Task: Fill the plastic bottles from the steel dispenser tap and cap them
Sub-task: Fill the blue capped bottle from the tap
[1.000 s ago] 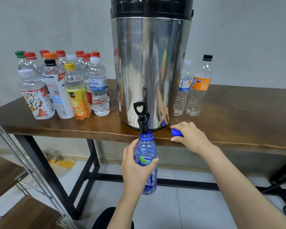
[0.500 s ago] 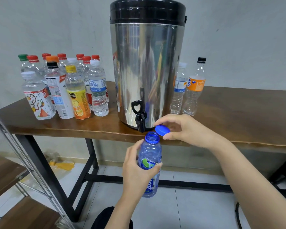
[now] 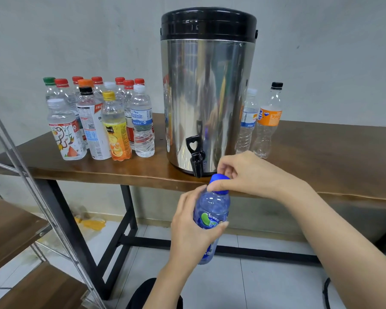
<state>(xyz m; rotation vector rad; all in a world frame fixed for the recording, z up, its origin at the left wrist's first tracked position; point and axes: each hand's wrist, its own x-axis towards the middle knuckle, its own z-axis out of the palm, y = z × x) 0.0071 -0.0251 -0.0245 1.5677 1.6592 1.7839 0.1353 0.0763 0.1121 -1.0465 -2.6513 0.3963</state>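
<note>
As seen from the head camera, noted left hand (image 3: pixel 188 233) wrapped round the labelled middle of blue plastic bottle (image 3: pixel 212 210), thumb across front of label, fingers curled round far side. Logged bottle upright, held in air in front of and lower than edge of wooden table (image 3: pixel 321 157), just below and right of black tap (image 3: pixel 196 162), not touching it. Found right hand (image 3: pixel 252 175) reaching in from the right, thumb and fingertips pinching blue cap (image 3: pixel 218 178), other fingers bent. Recorded cap seated on bottle neck; cannot tell whether threaded tight. Cannot read fill level through tinted plastic.

Located steel dispenser (image 3: pixel 207 97) on table near front edge, black lid (image 3: pixel 207 23) on top, tap at its base over the table edge. Located cluster of capped bottles (image 3: pixel 98 121) on table left of dispenser: caps red, green, orange, black, yellow, white. Located two more to its right, just beside each other: clear water bottle (image 3: pixel 246 123) with white cap, Fanta bottle (image 3: pixel 267 121) with black cap. Noted metal rack (image 3: pixel 13 230) with wooden shelves at far left.
</note>
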